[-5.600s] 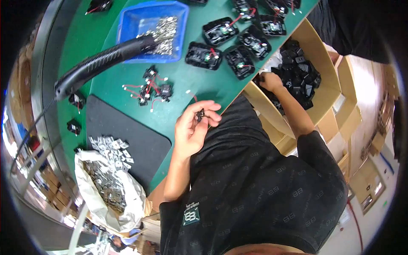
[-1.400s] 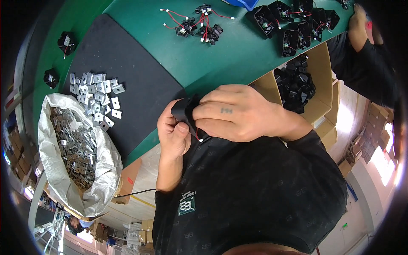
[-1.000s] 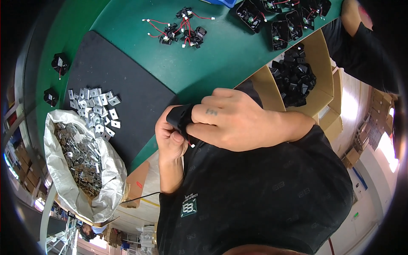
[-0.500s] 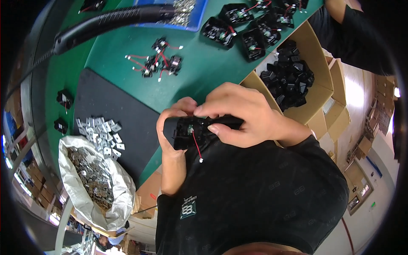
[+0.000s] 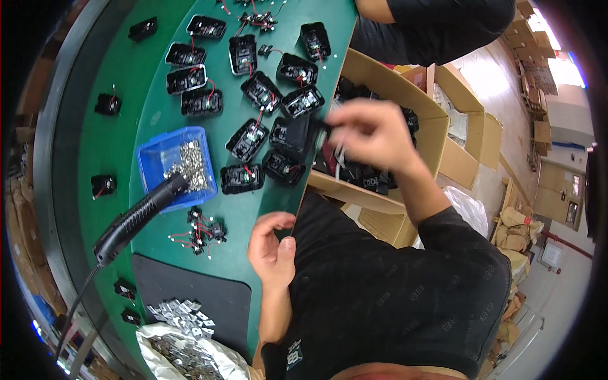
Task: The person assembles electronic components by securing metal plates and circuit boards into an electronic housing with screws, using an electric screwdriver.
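Note:
My right hand (image 5: 377,139) is smeared by motion at the table's right edge. Its fingertips are at a black plastic housing (image 5: 297,134), tilted over other housings, with a bit of green showing on its side. The grip looks closed on it, though blur hides the exact contact. My left hand (image 5: 273,250) is empty near the table edge, fingers loosely bent and thumb apart. Several open black housings with small circuit boards and red wires, such as one housing (image 5: 242,179), lie around the green table (image 5: 190,136).
A blue bin (image 5: 149,168) holds small metal parts, with a black corded tool (image 5: 139,215) reaching over it. Small wired parts (image 5: 202,233) lie nearby. Metal plates (image 5: 183,316) rest on a black mat (image 5: 221,291) beside a white sack (image 5: 152,342). A cardboard box (image 5: 430,130) holds black parts. Another person's arm (image 5: 437,25) is at the top.
The view has shifted toward the housings. My hands have parted: the right carried the housing away to the table's right edge, while the left let go of it.

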